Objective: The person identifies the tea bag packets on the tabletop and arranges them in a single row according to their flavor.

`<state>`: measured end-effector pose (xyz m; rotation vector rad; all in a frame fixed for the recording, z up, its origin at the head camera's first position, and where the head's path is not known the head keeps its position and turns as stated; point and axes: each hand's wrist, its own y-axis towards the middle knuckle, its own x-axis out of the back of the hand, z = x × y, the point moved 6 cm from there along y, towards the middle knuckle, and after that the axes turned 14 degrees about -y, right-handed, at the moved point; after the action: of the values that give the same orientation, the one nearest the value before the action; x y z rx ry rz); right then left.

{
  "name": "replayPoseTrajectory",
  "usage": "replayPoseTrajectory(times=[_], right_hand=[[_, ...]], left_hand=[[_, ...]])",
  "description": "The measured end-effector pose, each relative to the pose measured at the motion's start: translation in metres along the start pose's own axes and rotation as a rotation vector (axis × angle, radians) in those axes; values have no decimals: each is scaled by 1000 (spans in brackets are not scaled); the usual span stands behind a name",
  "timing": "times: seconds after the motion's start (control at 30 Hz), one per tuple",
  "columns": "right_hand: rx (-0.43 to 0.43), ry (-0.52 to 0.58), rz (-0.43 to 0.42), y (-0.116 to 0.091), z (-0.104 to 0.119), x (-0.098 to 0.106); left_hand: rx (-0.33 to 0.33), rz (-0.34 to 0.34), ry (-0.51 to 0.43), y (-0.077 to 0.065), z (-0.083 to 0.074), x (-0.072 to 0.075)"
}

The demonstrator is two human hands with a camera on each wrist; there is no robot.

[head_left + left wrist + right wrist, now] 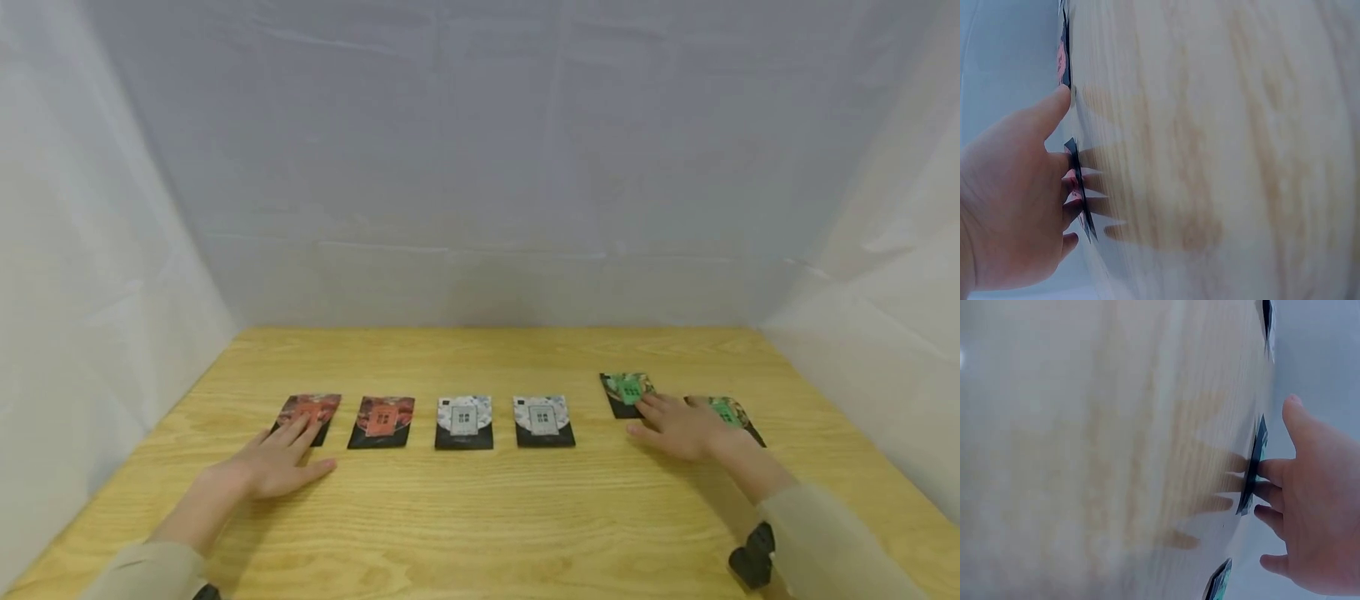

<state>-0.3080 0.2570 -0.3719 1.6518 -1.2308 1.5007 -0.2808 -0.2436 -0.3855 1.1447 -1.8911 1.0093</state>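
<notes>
My left hand (277, 468) has its fingers spread and touching the leftmost red-and-black flat packet (326, 403), partly covering it. In the left wrist view, the fingertips meet that packet's face (1076, 181). My right hand (681, 430) reaches over the left green-and-black packet (619, 397), its straight fingertips on the packet's right side. The right wrist view shows the fingers against this packet (1254, 469). Partly behind the right hand lies another green-and-black packet (737, 413). The left green packet sits slightly farther back than the others.
Between the hands lie a second red-and-black packet (381, 422) and two white-and-black packets, one on the left (463, 425) and one on the right (543, 422). All lie on a wooden table (465, 525). White sheeting (495, 167) encloses the back and sides.
</notes>
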Motion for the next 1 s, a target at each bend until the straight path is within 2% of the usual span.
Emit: replayPoseTrajectory(times=[0.2, 0.43, 0.8, 1.0], right_hand=[[5, -54, -14, -8, 9, 0], [0, -43, -33, -15, 20, 1], [20, -30, 15, -21, 37, 0], [-2, -69, -1, -23, 42, -1]], left_hand=[[1, -7, 11, 0, 0, -1], [4, -5, 16, 2, 1, -1], [6, -1, 7, 1, 1, -1], [2, -6, 3, 1, 1, -1]])
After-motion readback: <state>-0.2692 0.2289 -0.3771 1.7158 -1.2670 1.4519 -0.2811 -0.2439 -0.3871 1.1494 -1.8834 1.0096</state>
